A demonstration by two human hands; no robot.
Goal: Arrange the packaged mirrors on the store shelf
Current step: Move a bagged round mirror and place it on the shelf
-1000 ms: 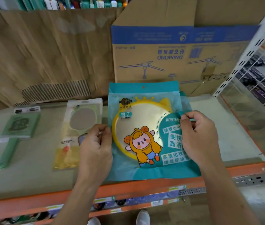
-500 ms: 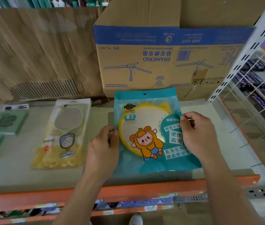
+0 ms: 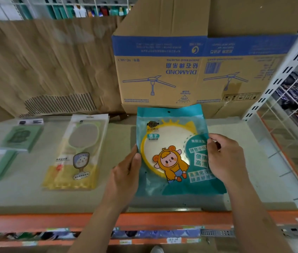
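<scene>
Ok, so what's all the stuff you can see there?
teal mirror packet: one, teal, middle of shelf
yellow mirror packet: one, yellow and clear, lying flat to its left
green mirror: one, green, far left, lying flat
cardboard box: one, brown with a blue band, behind the teal packet
shelf: one, grey with an orange front edge
bottles: several, mixed colours, top left
left hand: one, holds the teal packet's left edge
right hand: one, grips its right edge
</scene>
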